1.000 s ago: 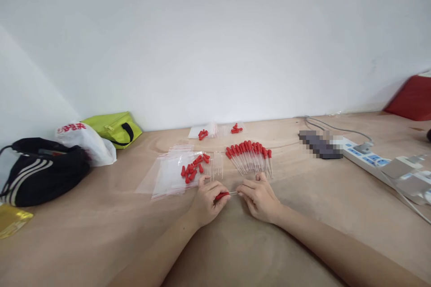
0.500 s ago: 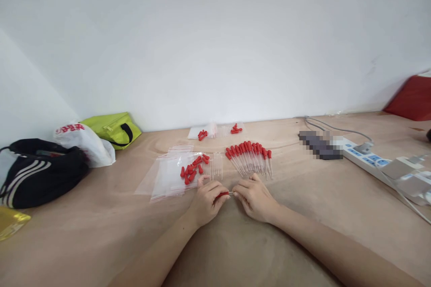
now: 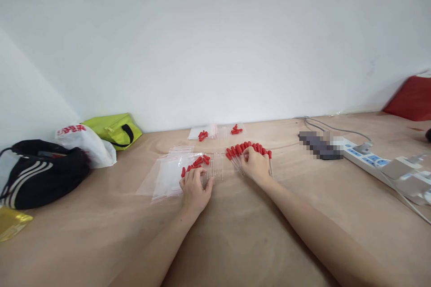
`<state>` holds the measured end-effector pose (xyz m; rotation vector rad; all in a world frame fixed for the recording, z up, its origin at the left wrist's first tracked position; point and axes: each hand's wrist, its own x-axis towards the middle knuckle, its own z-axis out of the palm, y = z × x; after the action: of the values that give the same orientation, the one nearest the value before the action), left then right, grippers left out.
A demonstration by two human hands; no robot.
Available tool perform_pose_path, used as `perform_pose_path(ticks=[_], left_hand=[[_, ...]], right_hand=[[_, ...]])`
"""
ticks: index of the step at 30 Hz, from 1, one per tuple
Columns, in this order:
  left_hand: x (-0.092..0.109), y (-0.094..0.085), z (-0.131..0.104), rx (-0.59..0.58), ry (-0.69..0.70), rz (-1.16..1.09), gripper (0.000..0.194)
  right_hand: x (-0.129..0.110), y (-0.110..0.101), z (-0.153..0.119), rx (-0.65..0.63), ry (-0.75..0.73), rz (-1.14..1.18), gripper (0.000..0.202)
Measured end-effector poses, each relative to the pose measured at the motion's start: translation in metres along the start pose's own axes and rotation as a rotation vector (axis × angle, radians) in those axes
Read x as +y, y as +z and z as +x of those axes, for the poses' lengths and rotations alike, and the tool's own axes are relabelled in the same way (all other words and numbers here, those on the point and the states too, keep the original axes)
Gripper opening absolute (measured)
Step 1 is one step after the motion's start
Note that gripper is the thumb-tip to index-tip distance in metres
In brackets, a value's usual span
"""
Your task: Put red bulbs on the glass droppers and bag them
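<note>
Head view shows the left hand (image 3: 195,189) low over the loose red bulbs (image 3: 197,161), its thumb and fingers parted, with the clear tubes (image 3: 217,164) just beside the fingertips. The right hand (image 3: 255,165) is at the fan of red-capped droppers (image 3: 249,144) on the surface (image 3: 215,242), thumb and fingers curled in by the bulb ends; they hide whatever may be between them, so I cannot tell whether it grips a dropper. Plastic bags (image 3: 163,179) lie under loose bulbs, left of the tubes. To work well here, the right hand should handle one dropper by its bulb, keep it in line with its neighbours and avoid nudging the fan; the left should pinch a single bulb without brushing the slim tubes.
</note>
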<state>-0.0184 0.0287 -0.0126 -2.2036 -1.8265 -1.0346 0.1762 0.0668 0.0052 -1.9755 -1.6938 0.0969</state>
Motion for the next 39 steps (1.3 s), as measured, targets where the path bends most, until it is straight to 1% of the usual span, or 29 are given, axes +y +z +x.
perform_pose_path(ticks=[3,5,7,9,10,12,14,16,19,22,25,27,29,30,31,33,35,37,39], left_hand=[[0.001,-0.002,0.000,0.001,-0.028,0.034,0.020],[0.000,-0.004,0.001,0.005,-0.039,0.072,0.020],[-0.002,-0.005,0.003,0.033,-0.065,0.127,0.018],[-0.005,-0.007,0.005,0.076,-0.097,0.180,0.016],[-0.006,-0.008,0.006,0.094,-0.110,0.201,0.016],[-0.009,-0.011,0.008,0.113,-0.121,0.235,0.016],[-0.012,-0.013,0.010,0.109,-0.117,0.270,0.016],[-0.015,-0.013,0.011,0.094,-0.107,0.303,0.016],[-0.018,-0.010,0.014,0.068,-0.066,0.329,0.017],[-0.020,-0.006,0.016,0.064,-0.035,0.331,0.019],[-0.018,-0.007,0.016,0.100,-0.053,0.323,0.016],[-0.016,-0.009,0.014,0.160,-0.057,0.299,0.013],[-0.013,-0.013,0.012,0.194,0.008,0.230,0.012],[-0.011,-0.014,0.010,0.185,0.071,0.181,0.012],[-0.009,-0.016,0.008,0.152,0.147,0.127,0.011],[-0.006,-0.019,0.004,0.026,0.315,0.026,0.010],[-0.003,-0.021,0.001,-0.123,0.457,-0.043,0.011],[0.000,-0.023,0.000,-0.220,0.535,-0.076,0.013],[0.002,-0.024,0.000,-0.230,0.533,-0.078,0.017]], right_hand=[[-0.008,0.005,0.009,-0.014,0.064,-0.038,0.018],[-0.010,0.007,0.011,-0.029,0.065,-0.062,0.018],[-0.011,0.008,0.010,-0.011,0.027,-0.085,0.018],[-0.014,0.010,0.006,0.017,-0.045,-0.097,0.020],[-0.017,0.011,0.002,0.017,-0.087,-0.098,0.021],[-0.026,0.013,-0.004,-0.025,-0.158,-0.098,0.024],[-0.036,0.015,-0.010,-0.093,-0.186,-0.112,0.026],[-0.045,0.016,-0.014,-0.150,-0.169,-0.136,0.028],[-0.053,0.018,-0.014,-0.197,-0.125,-0.160,0.028],[-0.055,0.018,-0.012,-0.230,-0.097,-0.169,0.027],[-0.055,0.018,-0.011,-0.242,-0.095,-0.180,0.026],[-0.055,0.016,-0.012,-0.249,-0.112,-0.194,0.028],[-0.053,0.012,-0.016,-0.264,-0.145,-0.208,0.028],[-0.052,0.010,-0.018,-0.273,-0.165,-0.214,0.027],[-0.050,0.007,-0.021,-0.285,-0.184,-0.217,0.026],[-0.044,0.001,-0.029,-0.302,-0.229,-0.225,0.024],[-0.033,-0.004,-0.037,-0.283,-0.274,-0.247,0.023],[-0.017,-0.007,-0.045,-0.217,-0.323,-0.261,0.022],[0.002,-0.008,-0.051,-0.130,-0.378,-0.225,0.019]])
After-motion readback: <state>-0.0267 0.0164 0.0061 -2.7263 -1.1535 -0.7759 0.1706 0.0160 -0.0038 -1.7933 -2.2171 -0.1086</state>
